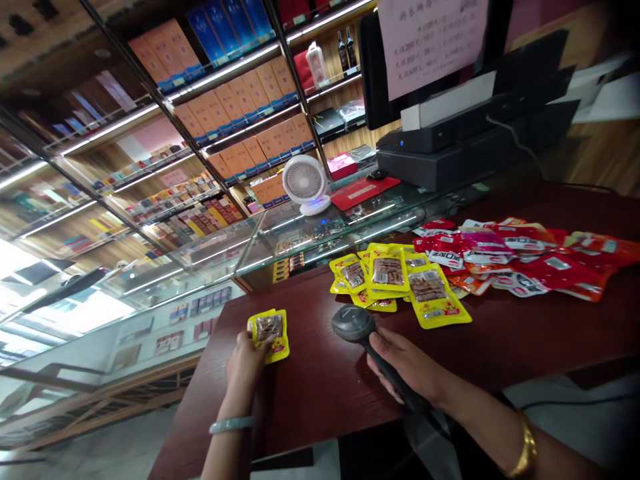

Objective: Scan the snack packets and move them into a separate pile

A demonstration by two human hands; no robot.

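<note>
My left hand [249, 355] is closed on a yellow snack packet [271, 328] with a clear window showing brown strips inside. It is at the left end of the dark red table, and the thumb lies across its front. In my right hand [403, 363] is a black handheld barcode scanner [354, 323], gripped by the handle, its head pointing left over the tabletop. Beyond the scanner lies a loose pile of yellow snack packets [389, 270], one of them [434, 297] nearest to my right hand.
Red and orange packets [530, 257] are heaped at the right. Behind the table [310, 380] stands a glass display counter [265, 243] with a white fan [306, 183] and red mat [367, 192]. A black printer-like machine [450, 143] sits below a monitor [373, 73]. Boxed goods fill the shelves.
</note>
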